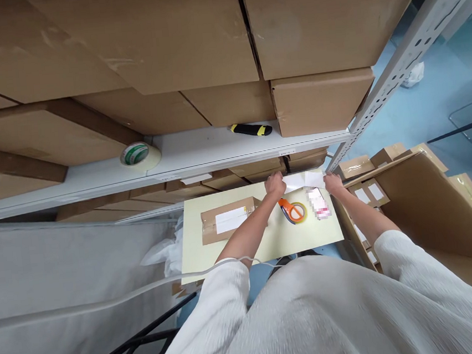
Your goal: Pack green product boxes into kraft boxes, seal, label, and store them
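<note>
Holding step: left hand (pixel 276 185) and right hand (pixel 334 183), fingers closed, pinch white paper (pixel 313 179) between them; moving it requires even grip.

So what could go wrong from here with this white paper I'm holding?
The paper might crease or tear, since the left hand and right hand grip it at opposite ends. The tape dispenser sits close below it, so the paper could catch there. Above, the knife lies near the shelf's front edge and might fall if bumped.
</note>
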A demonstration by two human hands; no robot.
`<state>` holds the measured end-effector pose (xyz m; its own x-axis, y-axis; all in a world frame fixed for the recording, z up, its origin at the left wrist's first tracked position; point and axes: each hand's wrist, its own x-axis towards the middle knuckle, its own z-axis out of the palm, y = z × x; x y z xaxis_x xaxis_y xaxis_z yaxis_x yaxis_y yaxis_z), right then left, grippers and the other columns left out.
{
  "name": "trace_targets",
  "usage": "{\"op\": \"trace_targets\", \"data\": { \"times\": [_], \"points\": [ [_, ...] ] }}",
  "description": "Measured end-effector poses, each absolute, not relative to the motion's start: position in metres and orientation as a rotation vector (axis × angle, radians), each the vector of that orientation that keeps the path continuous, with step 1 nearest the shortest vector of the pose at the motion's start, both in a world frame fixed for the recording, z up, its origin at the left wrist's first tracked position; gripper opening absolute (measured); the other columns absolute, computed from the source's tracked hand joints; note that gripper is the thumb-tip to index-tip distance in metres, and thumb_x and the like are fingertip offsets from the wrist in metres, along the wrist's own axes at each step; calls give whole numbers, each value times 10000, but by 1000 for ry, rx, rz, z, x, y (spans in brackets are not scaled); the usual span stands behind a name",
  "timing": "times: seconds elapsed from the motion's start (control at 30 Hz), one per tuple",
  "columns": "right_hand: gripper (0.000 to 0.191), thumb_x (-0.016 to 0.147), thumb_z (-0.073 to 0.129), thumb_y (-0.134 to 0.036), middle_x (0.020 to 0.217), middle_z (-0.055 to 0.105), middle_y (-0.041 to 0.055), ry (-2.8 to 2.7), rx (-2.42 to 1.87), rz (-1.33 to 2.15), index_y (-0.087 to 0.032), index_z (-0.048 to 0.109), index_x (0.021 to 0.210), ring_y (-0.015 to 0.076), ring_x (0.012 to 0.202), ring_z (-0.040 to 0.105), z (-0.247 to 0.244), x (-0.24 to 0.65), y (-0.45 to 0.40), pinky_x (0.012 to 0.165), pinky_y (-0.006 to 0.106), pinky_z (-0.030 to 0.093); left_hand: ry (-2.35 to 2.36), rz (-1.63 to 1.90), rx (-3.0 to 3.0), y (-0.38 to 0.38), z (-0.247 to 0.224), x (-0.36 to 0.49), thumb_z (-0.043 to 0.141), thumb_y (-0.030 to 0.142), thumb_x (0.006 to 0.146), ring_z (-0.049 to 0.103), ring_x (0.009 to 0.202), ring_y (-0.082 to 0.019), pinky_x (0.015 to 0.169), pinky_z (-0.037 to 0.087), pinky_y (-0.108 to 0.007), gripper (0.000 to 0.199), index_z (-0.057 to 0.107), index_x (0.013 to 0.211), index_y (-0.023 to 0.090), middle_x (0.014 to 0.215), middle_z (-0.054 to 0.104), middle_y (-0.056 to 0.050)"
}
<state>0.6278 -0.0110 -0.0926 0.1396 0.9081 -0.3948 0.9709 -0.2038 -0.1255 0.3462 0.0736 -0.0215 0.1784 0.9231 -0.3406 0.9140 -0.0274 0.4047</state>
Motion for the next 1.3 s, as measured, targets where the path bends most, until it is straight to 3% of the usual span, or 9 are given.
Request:
{"op": "trace_targets", "data": {
  "times": [0.23, 0.4, 0.57, 0.7, 0.8, 0.97, 1.13, 1.3],
  "points": [
    [423, 899, 579, -72, 1455, 643, 266, 1835, 2283, -686, -162, 761, 1269, 404, 1364, 596, -92, 625, -15, 1097, 538, 458, 1685, 132, 1820, 75, -17, 335, 642, -2, 846, 702, 1184, -273, 913, 529, -329, 320, 738, 1016, 251, 1224, 777, -101],
    [389, 935, 562, -100, 1613, 537, 228, 1987, 2324, -675, -164, 762, 1262, 419, 1453, 502, -84, 613, -22, 1167, 556, 422, 1652, 310, 1630, 73, -12, 340, 653, 35, 864, 735, 1056, -232, 916, 542, -308, 233, 757, 908, 239, 1100, 817, -67],
    [325, 956, 671, -253, 1458, 655, 155, 2303, 2231, -872, -208, 726, 1272, 351, 1350, 589, -76, 582, -27, 1153, 508, 458, 1593, 438, 1392, 65, -1, 335, 674, 46, 828, 756, 926, -209, 850, 564, -295, 191, 763, 871, 210, 943, 817, -58],
    [520, 865, 811, -391, 1385, 667, 132, 2455, 2293, -975, -229, 651, 1332, 322, 1277, 630, -67, 544, -25, 1103, 468, 501, 1514, 559, 1193, 52, 10, 321, 669, 111, 862, 776, 859, -201, 775, 583, -288, 132, 763, 899, 194, 852, 798, -63],
    [560, 840, 822, -450, 1348, 658, 135, 2454, 2405, -1031, -226, 611, 1308, 315, 1215, 649, -54, 515, -24, 1035, 451, 530, 1450, 639, 1057, 43, 19, 304, 691, 158, 870, 789, 876, -194, 802, 603, -292, 78, 760, 887, 190, 864, 806, -75],
    [394, 897, 698, -416, 1288, 658, 107, 2541, 2449, -1120, -241, 575, 1228, 275, 1118, 668, -29, 467, -30, 934, 410, 548, 1340, 767, 849, 28, 32, 266, 760, 215, 840, 801, 898, -204, 862, 629, -328, 32, 752, 845, 185, 847, 812, -91],
    [187, 1003, 484, -321, 1210, 675, 94, 2623, 2556, -1037, -252, 589, 1142, 248, 1079, 663, -4, 416, -41, 944, 384, 528, 1315, 844, 834, 14, 39, 211, 796, 278, 857, 806, 941, -227, 865, 634, -330, 115, 755, 899, 179, 896, 816, -113],
    [150, 1013, 477, -349, 1069, 662, 81, 2629, 2687, -851, -258, 586, 963, 251, 1025, 626, 17, 372, -51, 954, 373, 510, 1321, 905, 985, -1, 38, 152, 859, 146, 706, 776, 944, -220, 899, 623, -356, 280, 744, 956, 196, 974, 807, -73]
  ]
}}
